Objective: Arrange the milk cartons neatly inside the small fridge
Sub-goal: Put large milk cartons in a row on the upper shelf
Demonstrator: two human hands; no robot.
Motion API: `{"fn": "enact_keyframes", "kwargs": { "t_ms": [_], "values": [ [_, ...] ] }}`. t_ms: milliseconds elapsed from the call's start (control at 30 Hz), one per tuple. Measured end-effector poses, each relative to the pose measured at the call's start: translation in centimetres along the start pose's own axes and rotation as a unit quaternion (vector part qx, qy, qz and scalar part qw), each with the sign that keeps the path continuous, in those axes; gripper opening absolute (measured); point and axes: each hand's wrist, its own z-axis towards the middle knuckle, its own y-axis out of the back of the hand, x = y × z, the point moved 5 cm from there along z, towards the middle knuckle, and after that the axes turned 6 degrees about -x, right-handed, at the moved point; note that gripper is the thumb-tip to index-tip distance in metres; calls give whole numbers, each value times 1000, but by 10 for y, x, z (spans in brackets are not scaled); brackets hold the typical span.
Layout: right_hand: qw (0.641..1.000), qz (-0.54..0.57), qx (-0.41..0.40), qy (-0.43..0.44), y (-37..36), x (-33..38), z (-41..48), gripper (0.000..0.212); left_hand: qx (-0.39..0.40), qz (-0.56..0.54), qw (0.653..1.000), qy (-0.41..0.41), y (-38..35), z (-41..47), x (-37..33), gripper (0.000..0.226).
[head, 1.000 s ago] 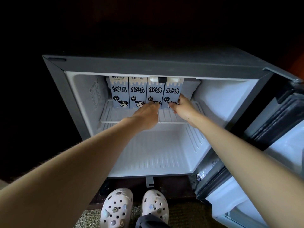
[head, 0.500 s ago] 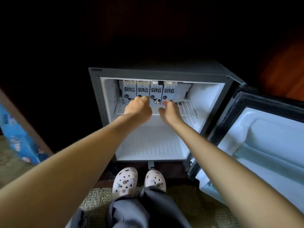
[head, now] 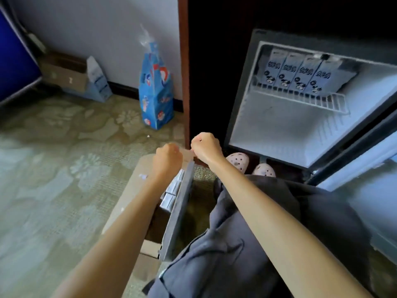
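The small fridge [head: 277, 127] stands open at the right. On its wire shelf [head: 335, 102] several pale blue milk cartons [head: 297, 72] stand side by side in a row against the back wall. To the left of the fridge an open cardboard box [head: 129, 190] sits on the carpet, with more cartons [head: 171, 191] showing inside it. My left hand [head: 168, 160] and my right hand [head: 206, 148] are both curled over the box's far end. They pinch a beige flap [head: 188, 153] between them.
The fridge door [head: 365, 168] hangs open at the right. My feet in pale clogs [head: 238, 162] are in front of the fridge. A blue printed bag [head: 155, 93] and another cardboard box [head: 64, 76] stand by the wall. A wooden cabinet edge [head: 183, 61] rises left of the fridge.
Both hands have left the cartons on the fridge shelf and come down to the cardboard box on the floor. My view has swung left and pulled back.
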Motion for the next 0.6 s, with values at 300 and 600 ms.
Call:
{"fn": "enact_keyframes", "kwargs": {
  "t_ms": [300,600],
  "values": [
    [960,-180,216,3,-117,-60,-29,23,112,48,984,130,-70,-34,139,24],
    [940,-262,216,13,-136,-83,-5,29,177,96,974,100,-111,-17,143,32]
  ]
}}
